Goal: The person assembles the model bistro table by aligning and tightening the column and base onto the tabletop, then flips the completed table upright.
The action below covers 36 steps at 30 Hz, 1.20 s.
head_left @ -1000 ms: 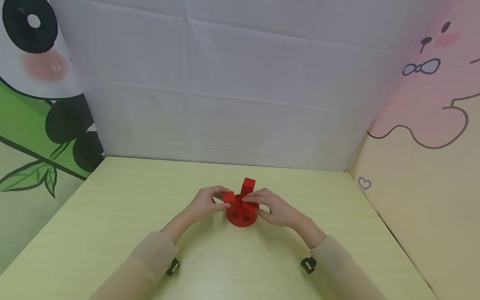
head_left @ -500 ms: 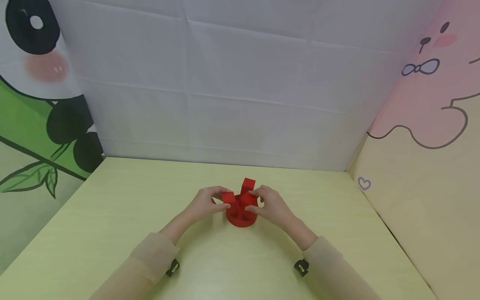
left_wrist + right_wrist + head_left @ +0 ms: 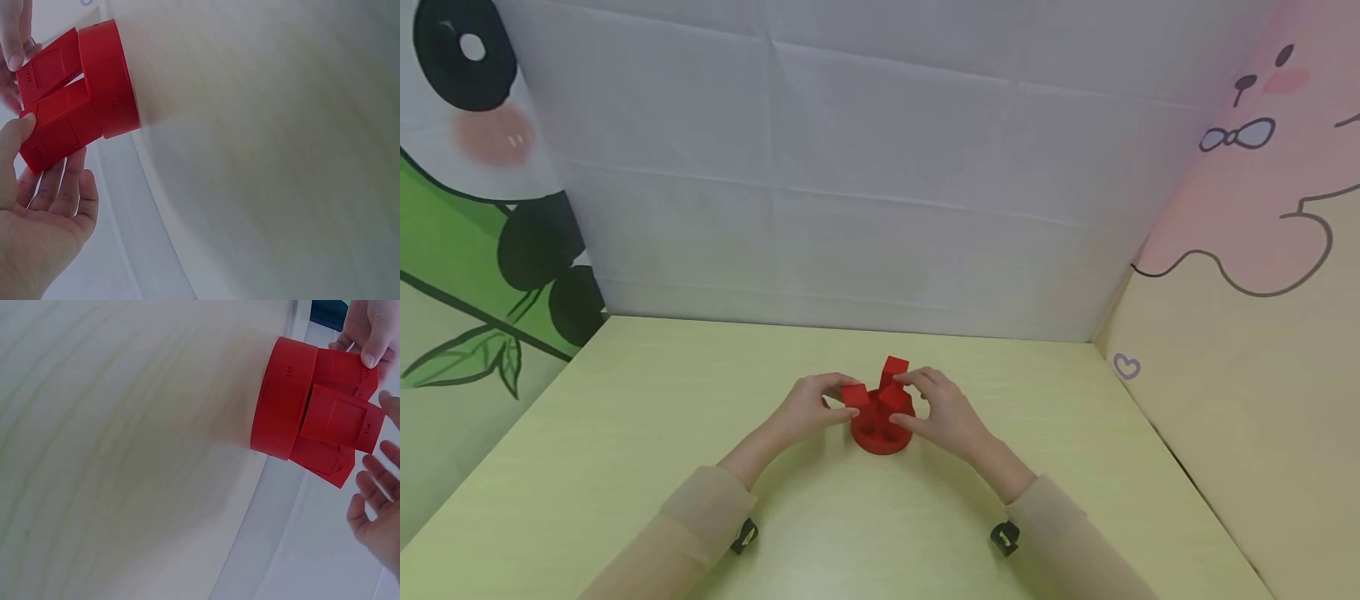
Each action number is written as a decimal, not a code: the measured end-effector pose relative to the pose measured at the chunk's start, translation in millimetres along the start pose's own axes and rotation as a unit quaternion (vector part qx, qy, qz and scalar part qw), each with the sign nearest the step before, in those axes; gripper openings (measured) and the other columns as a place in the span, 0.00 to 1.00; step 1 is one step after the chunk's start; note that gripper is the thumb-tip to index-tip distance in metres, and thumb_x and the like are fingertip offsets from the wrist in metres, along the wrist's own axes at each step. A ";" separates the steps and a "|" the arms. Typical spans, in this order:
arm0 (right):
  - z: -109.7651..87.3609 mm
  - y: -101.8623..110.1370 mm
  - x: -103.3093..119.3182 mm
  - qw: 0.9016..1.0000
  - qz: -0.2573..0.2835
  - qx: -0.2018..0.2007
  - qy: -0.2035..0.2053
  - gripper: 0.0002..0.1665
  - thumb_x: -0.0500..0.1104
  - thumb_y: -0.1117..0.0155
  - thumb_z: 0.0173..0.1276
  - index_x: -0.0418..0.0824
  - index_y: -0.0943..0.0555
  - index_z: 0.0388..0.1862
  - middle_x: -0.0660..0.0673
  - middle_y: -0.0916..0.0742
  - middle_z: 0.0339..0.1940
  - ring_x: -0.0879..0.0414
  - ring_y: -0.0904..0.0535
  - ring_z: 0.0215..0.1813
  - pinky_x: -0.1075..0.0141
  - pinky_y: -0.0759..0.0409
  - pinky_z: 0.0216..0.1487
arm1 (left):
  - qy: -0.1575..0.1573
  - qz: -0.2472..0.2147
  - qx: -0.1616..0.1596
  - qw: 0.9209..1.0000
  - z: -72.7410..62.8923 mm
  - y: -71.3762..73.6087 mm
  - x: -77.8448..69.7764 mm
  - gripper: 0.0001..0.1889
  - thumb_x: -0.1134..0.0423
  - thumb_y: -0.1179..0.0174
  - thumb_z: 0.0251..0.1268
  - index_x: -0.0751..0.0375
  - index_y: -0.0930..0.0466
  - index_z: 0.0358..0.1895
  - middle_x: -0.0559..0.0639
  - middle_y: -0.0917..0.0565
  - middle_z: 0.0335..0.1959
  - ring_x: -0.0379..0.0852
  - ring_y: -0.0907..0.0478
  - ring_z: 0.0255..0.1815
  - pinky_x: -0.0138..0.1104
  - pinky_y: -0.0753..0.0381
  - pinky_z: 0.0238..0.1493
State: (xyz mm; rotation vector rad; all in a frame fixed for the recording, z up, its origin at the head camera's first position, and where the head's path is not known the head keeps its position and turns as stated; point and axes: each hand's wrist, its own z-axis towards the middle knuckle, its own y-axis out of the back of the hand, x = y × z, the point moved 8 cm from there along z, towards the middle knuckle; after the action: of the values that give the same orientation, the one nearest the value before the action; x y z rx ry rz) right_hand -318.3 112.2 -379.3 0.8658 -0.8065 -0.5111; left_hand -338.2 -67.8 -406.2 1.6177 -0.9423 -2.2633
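Observation:
A round red base [image 3: 882, 443] with compartments stands on the table, and three red blocks rise from it. My left hand [image 3: 808, 407] pinches the left block [image 3: 855, 395] near its upper end, thumb on one face and fingers behind, as the left wrist view shows on that block [image 3: 59, 131]. My right hand [image 3: 946, 412] surrounds the right block [image 3: 895, 400] loosely; in the right wrist view its thumb and fingertips stand just off the block [image 3: 342, 419] marked 154. The back block [image 3: 893, 372] leans outward, untouched. The blocks' lower ends are hidden inside the base.
A pale yellow table [image 3: 700, 358] carries the base near its middle. Behind rises a white cloth wall [image 3: 865, 183]. Cartoon-printed panels stand at the left [image 3: 467, 250] and right [image 3: 1240, 333]. Dark wrist straps [image 3: 1004, 537] hang below both sleeves.
My right hand has shifted from the base's right side to around the right block, which now stands higher and more upright, then its fingers have spread slightly. My left hand has stayed in place.

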 end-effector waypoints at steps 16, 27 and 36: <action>-0.1 -8.7 9.4 0.986 -0.040 0.067 0.146 0.27 0.33 0.38 0.62 0.47 0.24 0.60 0.50 0.22 0.62 0.55 0.29 0.56 0.58 0.26 0.53 | 0.002 0.001 0.000 1.000 -0.8 -1.5 0.4 0.20 0.62 0.32 0.55 0.55 0.21 0.53 0.46 0.16 0.41 0.44 0.20 0.43 0.33 0.22 0.39; 2.4 -3.0 -4.9 0.995 -0.044 0.052 0.070 0.25 0.42 0.33 0.60 0.45 0.23 0.58 0.48 0.19 0.55 0.54 0.27 0.56 0.57 0.26 0.57 | 0.006 -0.004 0.002 1.000 -0.1 -1.6 0.7 0.20 0.61 0.32 0.55 0.55 0.21 0.53 0.45 0.16 0.41 0.44 0.21 0.43 0.32 0.22 0.38; 2.8 0.3 -10.1 0.998 -0.047 0.037 0.006 0.25 0.47 0.28 0.57 0.40 0.21 0.51 0.48 0.18 0.45 0.52 0.25 0.49 0.61 0.23 0.51 | 0.003 -0.007 0.000 1.000 -0.7 0.0 -2.4 0.20 0.62 0.32 0.55 0.56 0.21 0.53 0.45 0.16 0.40 0.45 0.20 0.43 0.33 0.21 0.39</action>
State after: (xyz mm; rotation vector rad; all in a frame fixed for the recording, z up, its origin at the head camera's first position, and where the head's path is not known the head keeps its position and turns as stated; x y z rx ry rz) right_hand -326.6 118.0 -382.1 0.9781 -0.7799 -0.5616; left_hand -336.7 -66.8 -404.5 1.6368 -0.9318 -2.2662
